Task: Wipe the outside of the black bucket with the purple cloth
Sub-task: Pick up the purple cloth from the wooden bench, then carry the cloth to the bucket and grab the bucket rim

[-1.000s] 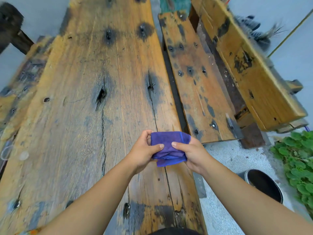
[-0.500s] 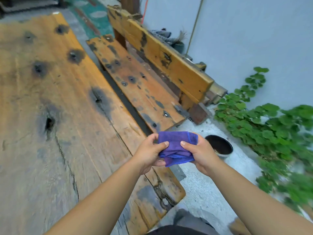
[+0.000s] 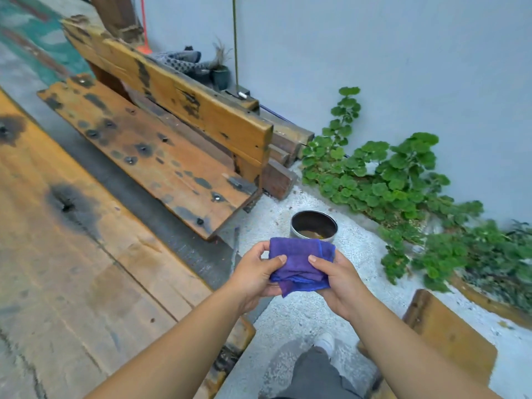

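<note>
A folded purple cloth (image 3: 299,262) is held in front of me by both hands. My left hand (image 3: 254,273) grips its left side with the thumb on top. My right hand (image 3: 335,279) grips its right side the same way. The black bucket (image 3: 313,226) stands upright on the pale gravel ground just beyond the cloth, with a little brownish water in its bottom. The cloth hides the bucket's near wall. Neither hand touches the bucket.
A worn wooden table (image 3: 72,269) fills the left. A wooden bench (image 3: 161,156) stands behind the bucket. Green leafy plants (image 3: 403,182) grow along the grey wall at right. Another wooden plank (image 3: 449,338) lies at lower right. My leg and shoe (image 3: 319,367) are below.
My view has swung right, off the table and toward the ground, so the bucket now sits near the centre just beyond the cloth. Both hands keep the same grip on the cloth.
</note>
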A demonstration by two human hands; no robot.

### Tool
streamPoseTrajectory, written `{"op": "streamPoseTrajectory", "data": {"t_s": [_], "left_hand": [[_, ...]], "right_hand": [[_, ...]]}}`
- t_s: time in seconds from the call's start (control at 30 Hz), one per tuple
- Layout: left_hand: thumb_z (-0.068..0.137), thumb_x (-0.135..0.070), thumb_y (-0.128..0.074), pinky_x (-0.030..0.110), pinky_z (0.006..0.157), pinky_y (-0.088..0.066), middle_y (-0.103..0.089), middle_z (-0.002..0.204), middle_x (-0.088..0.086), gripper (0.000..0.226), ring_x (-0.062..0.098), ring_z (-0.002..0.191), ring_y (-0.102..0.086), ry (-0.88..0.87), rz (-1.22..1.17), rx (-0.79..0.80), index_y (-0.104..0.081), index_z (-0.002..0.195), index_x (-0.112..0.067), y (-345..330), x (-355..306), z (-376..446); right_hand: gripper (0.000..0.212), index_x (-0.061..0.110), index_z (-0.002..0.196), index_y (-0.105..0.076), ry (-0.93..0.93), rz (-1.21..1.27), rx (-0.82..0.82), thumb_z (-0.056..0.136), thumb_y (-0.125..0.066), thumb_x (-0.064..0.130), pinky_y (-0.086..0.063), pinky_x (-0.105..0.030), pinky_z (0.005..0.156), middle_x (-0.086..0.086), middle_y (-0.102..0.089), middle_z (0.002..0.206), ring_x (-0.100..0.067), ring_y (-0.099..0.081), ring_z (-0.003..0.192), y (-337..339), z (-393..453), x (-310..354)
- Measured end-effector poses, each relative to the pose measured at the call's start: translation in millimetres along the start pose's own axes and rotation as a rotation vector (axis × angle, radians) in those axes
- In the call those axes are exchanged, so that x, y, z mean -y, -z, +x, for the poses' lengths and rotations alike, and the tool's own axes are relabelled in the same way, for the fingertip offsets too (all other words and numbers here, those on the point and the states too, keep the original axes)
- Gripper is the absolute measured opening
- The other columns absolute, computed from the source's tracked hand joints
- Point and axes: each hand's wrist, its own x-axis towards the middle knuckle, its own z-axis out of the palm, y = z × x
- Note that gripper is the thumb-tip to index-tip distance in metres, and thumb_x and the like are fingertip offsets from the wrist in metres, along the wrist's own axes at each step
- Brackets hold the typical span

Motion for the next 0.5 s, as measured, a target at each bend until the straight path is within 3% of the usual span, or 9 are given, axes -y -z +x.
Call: {"op": "streamPoseTrajectory", "data": {"t_s": [0.1, 0.27, 0.43, 0.5], "left_hand": [[0.095, -0.011, -0.062, 0.045, 0.071, -0.061, -0.075, 0.091, 0.01, 0.017, 0.022, 0.076, -0.072, 0.024, -0.03, 0.011, -0.056, 0.108, -0.02, -31.6, -6.9, 31.2], [0.097, -0.009, -0.059, 0.049, 0.074, -0.059, -0.073, 0.097, 0.015, 0.018, 0.027, 0.082, -0.071, 0.044, -0.098, 0.014, -0.055, 0.111, -0.018, -87.8, -20.8, 86.2], [0.096, -0.008, -0.059, 0.045, 0.069, -0.06, -0.075, 0.095, 0.012, 0.018, 0.025, 0.083, -0.073, 0.042, -0.127, -0.016, -0.057, 0.11, -0.019, -127.1, -30.2, 134.9], [0.096, -0.006, -0.059, 0.049, 0.074, -0.06, -0.075, 0.097, 0.012, 0.019, 0.026, 0.086, -0.073, 0.039, -0.142, -0.02, -0.058, 0.109, -0.019, -136.7, -33.6, 152.5]], "right_hand": [[0.033, 0.006, 0.116, -0.062, -0.041, 0.129, 0.033, 0.083, -0.064, 0.008, -0.056, -0.044, 0.074, -0.024, -0.067, 0.112, -0.035, -0.068, 0.094, 29.3, 25.8, 21.6], [0.055, -0.005, 0.135, -0.047, -0.063, 0.345, 0.058, 0.089, -0.056, 0.024, -0.053, -0.047, 0.086, -0.031, -0.054, 0.127, -0.038, -0.062, 0.103, 75.7, 72.3, 63.0], [0.057, -0.006, 0.133, -0.05, -0.029, 0.428, -0.005, 0.09, -0.053, 0.031, -0.054, -0.044, 0.085, -0.026, -0.061, 0.119, -0.035, -0.066, 0.099, 100.7, 108.3, 93.1], [0.053, -0.003, 0.131, -0.054, -0.014, 0.444, -0.045, 0.09, -0.054, 0.031, -0.053, -0.042, 0.086, -0.024, -0.063, 0.117, -0.032, -0.066, 0.099, 105.5, 121.2, 97.6]]}}
